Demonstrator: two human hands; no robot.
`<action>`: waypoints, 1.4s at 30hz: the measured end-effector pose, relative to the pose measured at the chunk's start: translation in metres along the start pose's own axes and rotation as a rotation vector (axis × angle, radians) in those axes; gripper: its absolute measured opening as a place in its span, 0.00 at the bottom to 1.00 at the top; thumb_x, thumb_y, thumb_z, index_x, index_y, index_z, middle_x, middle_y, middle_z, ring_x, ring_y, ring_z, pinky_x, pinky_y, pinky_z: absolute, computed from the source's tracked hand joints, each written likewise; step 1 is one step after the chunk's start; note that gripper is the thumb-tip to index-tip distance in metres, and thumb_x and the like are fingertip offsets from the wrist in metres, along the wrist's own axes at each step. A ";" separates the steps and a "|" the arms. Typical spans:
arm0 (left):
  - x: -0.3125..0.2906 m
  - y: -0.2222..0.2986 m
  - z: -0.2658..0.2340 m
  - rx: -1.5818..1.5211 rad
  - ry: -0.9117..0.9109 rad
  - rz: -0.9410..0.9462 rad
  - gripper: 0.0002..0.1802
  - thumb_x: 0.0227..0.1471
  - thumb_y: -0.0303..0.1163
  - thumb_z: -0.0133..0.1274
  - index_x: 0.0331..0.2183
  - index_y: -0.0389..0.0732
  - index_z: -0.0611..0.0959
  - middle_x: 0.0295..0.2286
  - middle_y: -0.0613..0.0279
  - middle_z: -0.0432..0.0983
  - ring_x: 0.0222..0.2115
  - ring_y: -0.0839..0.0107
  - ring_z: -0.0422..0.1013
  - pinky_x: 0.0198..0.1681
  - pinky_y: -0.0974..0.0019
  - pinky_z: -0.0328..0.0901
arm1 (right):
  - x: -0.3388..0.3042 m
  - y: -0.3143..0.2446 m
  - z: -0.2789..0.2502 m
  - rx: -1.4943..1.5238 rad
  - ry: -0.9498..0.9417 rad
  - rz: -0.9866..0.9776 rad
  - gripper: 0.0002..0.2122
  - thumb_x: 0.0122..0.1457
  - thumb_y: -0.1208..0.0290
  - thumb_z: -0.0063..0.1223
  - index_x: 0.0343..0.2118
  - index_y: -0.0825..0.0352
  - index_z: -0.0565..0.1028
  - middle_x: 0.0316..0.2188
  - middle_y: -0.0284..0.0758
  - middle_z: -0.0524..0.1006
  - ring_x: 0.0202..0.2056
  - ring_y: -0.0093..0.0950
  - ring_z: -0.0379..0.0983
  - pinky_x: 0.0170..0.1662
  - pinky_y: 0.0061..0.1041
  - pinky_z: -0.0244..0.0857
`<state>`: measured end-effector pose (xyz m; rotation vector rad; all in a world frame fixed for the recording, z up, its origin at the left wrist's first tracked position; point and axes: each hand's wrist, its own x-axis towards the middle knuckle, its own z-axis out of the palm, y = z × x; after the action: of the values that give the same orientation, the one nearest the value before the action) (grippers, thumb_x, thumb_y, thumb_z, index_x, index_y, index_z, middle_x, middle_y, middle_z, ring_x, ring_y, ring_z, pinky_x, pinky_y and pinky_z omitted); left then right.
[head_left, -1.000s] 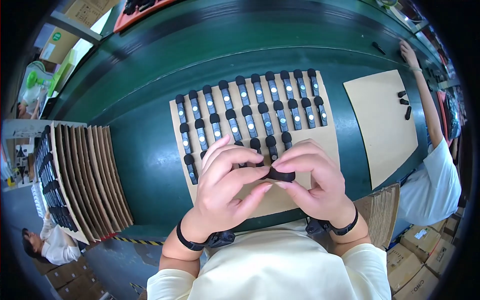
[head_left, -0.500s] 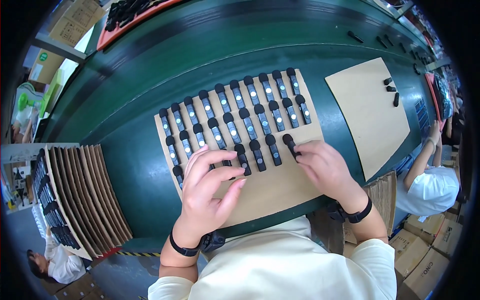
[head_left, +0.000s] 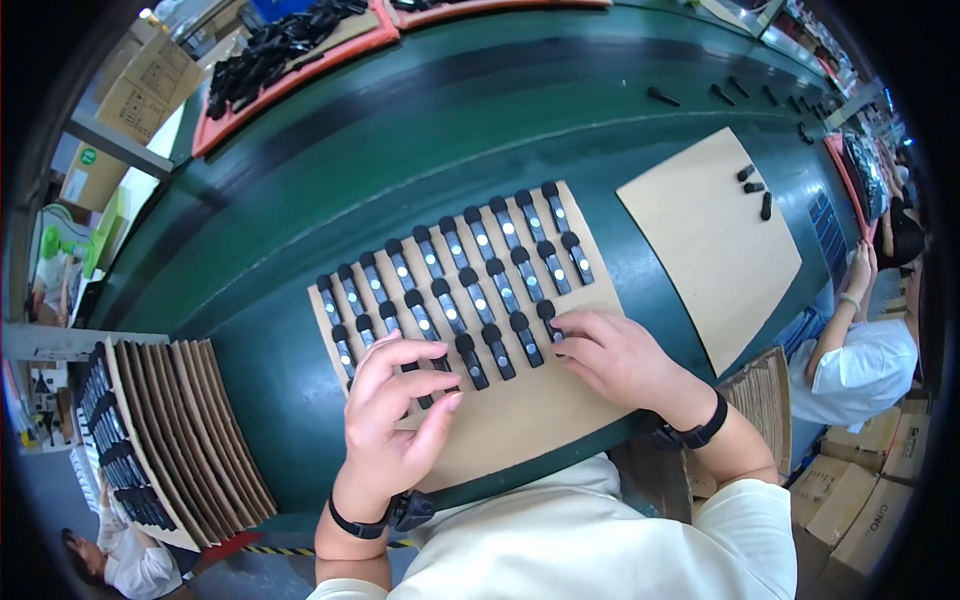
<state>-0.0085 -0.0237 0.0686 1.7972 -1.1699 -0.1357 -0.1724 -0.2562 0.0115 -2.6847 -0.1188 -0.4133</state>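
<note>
Rows of small black wireless microphones with foam tops and pale round spots lie on a brown cardboard sheet (head_left: 520, 415). At the right end of the nearest row, my right hand (head_left: 625, 365) has thumb and forefinger closed on the lower part of one microphone (head_left: 546, 311). That microphone lies nearly in line with its neighbour (head_left: 525, 340). My left hand (head_left: 390, 410) hovers over the left part of this row, fingers curved and thumb apart, with nothing visibly held. It partly hides several microphones beneath it.
To the right lies another cardboard sheet (head_left: 700, 240) with a few black pieces. Stacked cardboard layers with microphones (head_left: 190, 430) stand at left. Red trays (head_left: 275, 90) of black parts line the far side of the green bench (head_left: 250, 400). A co-worker (head_left: 850, 370) is at right.
The view has shifted, so the sheet appears lower in the picture. The microphone at my right hand has gone from tilted to nearly aligned with the row. My left hand remains over the row.
</note>
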 end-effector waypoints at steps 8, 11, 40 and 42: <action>0.095 -0.003 -0.067 -0.334 0.142 0.131 0.07 0.51 0.19 0.55 0.35 0.33 0.81 0.38 0.57 0.77 0.39 0.72 0.72 0.45 0.69 0.65 | 0.045 0.019 -0.076 0.246 0.232 0.036 0.11 0.49 0.84 0.58 0.36 0.68 0.74 0.43 0.41 0.74 0.40 0.32 0.73 0.43 0.25 0.69; 0.143 -0.006 -0.081 -0.385 0.231 -0.029 0.09 0.54 0.23 0.56 0.39 0.33 0.80 0.39 0.60 0.77 0.40 0.74 0.71 0.45 0.71 0.65 | 0.074 0.027 -0.099 0.353 0.309 0.047 0.10 0.51 0.86 0.55 0.37 0.68 0.74 0.43 0.40 0.74 0.41 0.29 0.73 0.44 0.23 0.68; 0.215 -0.009 -0.077 -0.103 0.421 0.342 0.04 0.51 0.24 0.56 0.32 0.34 0.80 0.31 0.57 0.77 0.34 0.67 0.74 0.39 0.67 0.67 | 0.282 -0.031 -0.123 -0.079 0.724 -0.440 0.04 0.49 0.80 0.60 0.29 0.69 0.77 0.30 0.36 0.75 0.32 0.31 0.73 0.35 0.27 0.67; 0.215 -0.006 -0.078 -0.067 0.434 0.373 0.04 0.50 0.24 0.57 0.31 0.34 0.80 0.31 0.56 0.76 0.34 0.64 0.74 0.40 0.65 0.67 | 0.284 -0.029 -0.126 -0.075 0.730 -0.473 0.05 0.48 0.80 0.60 0.28 0.69 0.77 0.29 0.35 0.75 0.32 0.33 0.73 0.35 0.29 0.65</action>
<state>0.1524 -0.1352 0.1868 1.4251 -1.1398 0.4087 0.0597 -0.2768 0.2185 -2.3748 -0.5218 -1.5224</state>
